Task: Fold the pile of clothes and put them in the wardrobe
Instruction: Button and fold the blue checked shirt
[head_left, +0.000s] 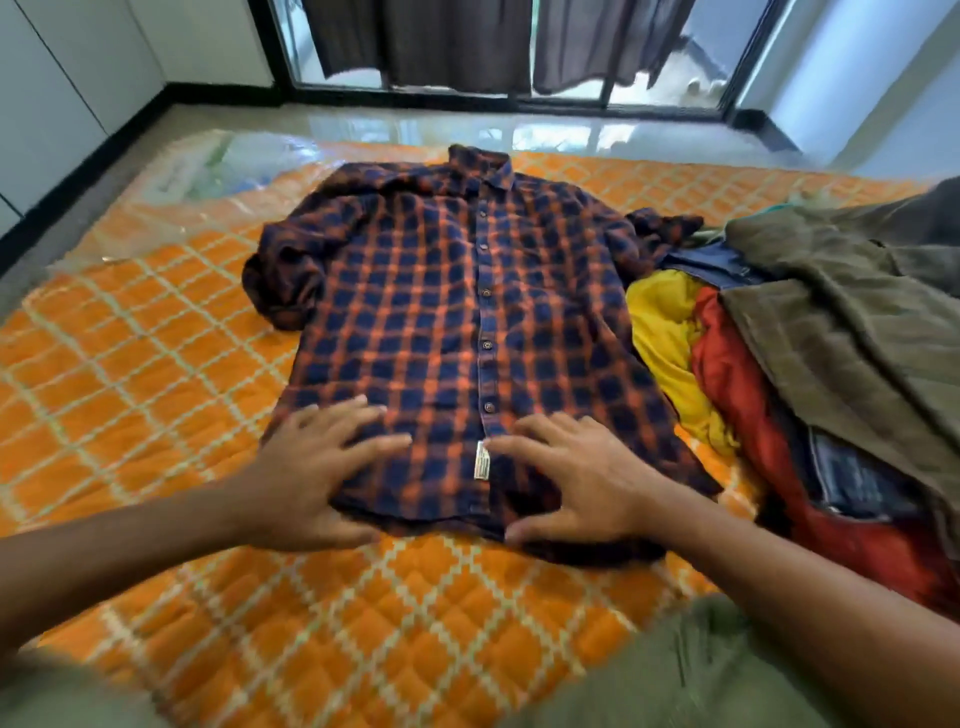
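One shirt (457, 312) laid out flat in front of me, navy w/ orange check, buttoned up, collar pointing away toward the window (519, 47). I count 6 buttons visible down the placket, plus 1 small white label (483, 460) sewn near the hem. Both sleeves are bunched up at the sides, not spread. It lies on an orange quilt (156, 389) w/ a pale grid pattern.

One pile of clothes (810, 364) just beside the shirt on my right, touching its right sleeve. In it I can pick out approx 5 pieces: 1 olive-green garment (831, 322) on top, 1 yellow (665, 332), 1 red (743, 384), 1 blue denim-looking piece (717, 267), 1 dark item lower down. Can't tell what's under those.

Two hands, both mine, both on the shirt's bottom hem. Left hand (317, 467) is palm-down, fingers spread, on the hem's left part. Right hand (576, 478) is the same, palm-down, fingers splayed, just right of the label. They're apart, label between them, neither gripping anything, just pressed flat on the cloth. Both forearms are bare and come in from the lower corners. Edges look a bit motion-blurred.

Two dark curtains (415, 41) hang at the window.
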